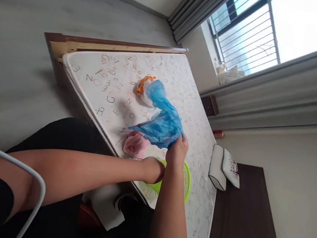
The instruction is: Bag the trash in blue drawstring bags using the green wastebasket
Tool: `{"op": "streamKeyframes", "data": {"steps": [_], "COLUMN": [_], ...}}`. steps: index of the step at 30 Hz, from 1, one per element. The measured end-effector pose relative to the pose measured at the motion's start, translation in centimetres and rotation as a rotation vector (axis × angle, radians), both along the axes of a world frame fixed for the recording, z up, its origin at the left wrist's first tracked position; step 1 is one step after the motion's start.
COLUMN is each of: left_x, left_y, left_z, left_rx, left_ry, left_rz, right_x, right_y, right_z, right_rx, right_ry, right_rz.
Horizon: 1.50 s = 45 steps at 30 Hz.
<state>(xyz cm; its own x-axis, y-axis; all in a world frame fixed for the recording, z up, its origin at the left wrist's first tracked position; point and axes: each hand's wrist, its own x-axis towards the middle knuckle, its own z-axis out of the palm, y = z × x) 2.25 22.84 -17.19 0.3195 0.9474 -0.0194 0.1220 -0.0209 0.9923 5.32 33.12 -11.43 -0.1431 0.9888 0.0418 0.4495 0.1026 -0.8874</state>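
Left to right: crumpled pink item (135, 146), on the mattress (190, 227), just below the blue bag's left corner. Orange-and-white bundle (143, 85), farther up the mattress; the bag's far end overlaps it in view, contact unclear. Left hand (153, 170), at the green basket (187, 179); fingers hidden by the right wrist, can't tell if spread or gripping. Blue plastic bag (162, 125): above the left hand in view, near it, no contact visible. Its long axis runs up-left from the right fingers, a second corner pointing left. Right hand (177, 149): the nearer one, fingers pinching the bag's lower right edge, so nearly all of it lies left of and beyond them.
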Motion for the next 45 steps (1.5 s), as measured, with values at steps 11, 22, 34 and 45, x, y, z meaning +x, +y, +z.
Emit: {"op": "streamKeyframes", "data": {"steps": [11, 22, 34, 45], "left_x": [0.9, 5.8, 6.5, 9.1], "left_y": [-0.7, 3.4, 8.3, 10.8], "left_z": [0.3, 1.0, -0.6, 3.0], "left_rx": [-0.048, -0.021, 0.169, -0.468], "left_ry": [-0.503, -0.415, 0.304, -0.55], "left_rz": [0.312, 0.369, 0.395, 0.386], "right_x": [19.0, 21.5, 33.3, 38.4], "right_y": [-9.6, -10.4, -6.7, -6.5], "right_z": [1.7, 1.8, -1.6, -5.9], "right_rx": [-0.268, 0.143, 0.161, -0.156], "right_ry": [0.053, -0.449, 0.038, 0.523], "right_rz": [-0.19, 0.106, -0.82, -0.869]}}
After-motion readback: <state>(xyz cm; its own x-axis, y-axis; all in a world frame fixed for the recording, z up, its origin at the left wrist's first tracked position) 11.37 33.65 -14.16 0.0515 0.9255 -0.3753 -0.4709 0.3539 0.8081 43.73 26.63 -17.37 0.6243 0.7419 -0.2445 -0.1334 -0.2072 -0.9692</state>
